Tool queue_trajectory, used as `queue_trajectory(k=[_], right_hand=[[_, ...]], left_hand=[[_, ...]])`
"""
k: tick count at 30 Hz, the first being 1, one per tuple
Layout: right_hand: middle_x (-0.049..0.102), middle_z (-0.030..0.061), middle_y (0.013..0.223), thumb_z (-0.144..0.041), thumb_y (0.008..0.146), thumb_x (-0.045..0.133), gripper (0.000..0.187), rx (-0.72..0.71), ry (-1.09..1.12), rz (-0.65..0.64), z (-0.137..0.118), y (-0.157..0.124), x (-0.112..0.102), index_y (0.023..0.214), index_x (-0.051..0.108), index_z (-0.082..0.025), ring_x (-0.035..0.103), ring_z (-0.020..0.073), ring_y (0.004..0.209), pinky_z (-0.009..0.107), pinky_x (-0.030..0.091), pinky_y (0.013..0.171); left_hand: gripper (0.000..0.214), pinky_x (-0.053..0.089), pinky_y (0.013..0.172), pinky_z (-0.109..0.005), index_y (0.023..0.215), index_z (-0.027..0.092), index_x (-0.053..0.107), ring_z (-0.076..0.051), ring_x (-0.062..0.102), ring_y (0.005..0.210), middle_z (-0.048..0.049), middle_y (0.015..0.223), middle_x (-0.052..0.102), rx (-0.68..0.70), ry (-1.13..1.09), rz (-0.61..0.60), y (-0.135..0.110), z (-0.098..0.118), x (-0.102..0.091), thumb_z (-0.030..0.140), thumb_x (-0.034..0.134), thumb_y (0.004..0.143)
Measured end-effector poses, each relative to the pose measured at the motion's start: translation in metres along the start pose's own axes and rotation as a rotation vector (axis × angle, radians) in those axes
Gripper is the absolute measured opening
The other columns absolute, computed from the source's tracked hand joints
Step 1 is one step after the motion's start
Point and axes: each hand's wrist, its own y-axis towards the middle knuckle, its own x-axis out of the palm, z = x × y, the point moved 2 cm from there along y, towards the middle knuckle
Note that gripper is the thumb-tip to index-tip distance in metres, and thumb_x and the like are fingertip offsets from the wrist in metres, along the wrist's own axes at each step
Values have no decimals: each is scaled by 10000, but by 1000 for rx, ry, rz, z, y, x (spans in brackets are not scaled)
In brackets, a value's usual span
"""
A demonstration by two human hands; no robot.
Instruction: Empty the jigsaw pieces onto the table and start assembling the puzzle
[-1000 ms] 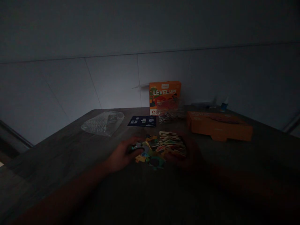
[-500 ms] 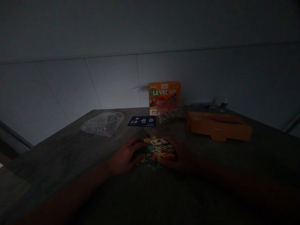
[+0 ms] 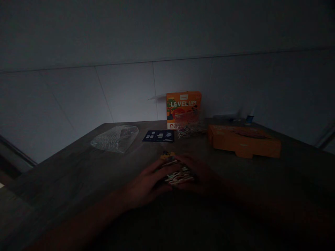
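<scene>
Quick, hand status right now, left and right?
Left hand: curved over the puzzle pieces; too dark to tell whether it grips.
Right hand: closed around the right side of the puzzle pieces, holding them.

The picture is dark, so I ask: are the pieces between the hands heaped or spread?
Heaped: the puzzle pieces lie bunched, overlapping, between the left hand and right hand. What these cover, I cannot tell.

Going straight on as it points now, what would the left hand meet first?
The left hand would probably first meet the pile of puzzle pieces, which it appears to touch; beyond that comes the right hand, though the dark makes depth unclear.
</scene>
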Motion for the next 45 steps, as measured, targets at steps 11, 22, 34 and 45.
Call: queue_trajectory(k=[11,22,34,45], right_hand=[[688,76,1075,-500,866,613,446,181,109,-120,-12,-11,-1,1215,533,-234,675,237,914,362,543,755],[662,52,849,-406,865,581,248,268,105,110,-11,4,-4,950,634,-178,615,176,736,293,492,640],[705,47,785,-483,822,568,326,533,309,260,-7,10,-11,836,678,-177,661,187,713,272,495,601],[644,136,1055,-266,740,656,311,592,-313,336,42,8,-19,1027,666,-147,580,289,1017,447,458,892]], left_hand=[[504,461,1058,-399,1372,296,454,-239,521,1228,-67,1384,464,-207,-70,-60,-4,59,-10,276,612,894],[465,545,894,-380,1222,215,565,-264,640,1070,-91,1204,635,-313,-567,126,6,15,12,313,725,796],[395,556,781,-322,1112,177,627,-229,682,921,-79,1068,707,-476,-862,161,7,-3,14,370,751,791],[552,567,795,-357,1239,188,590,-277,704,930,-94,1131,704,-547,-1062,483,5,-12,4,342,770,740]])
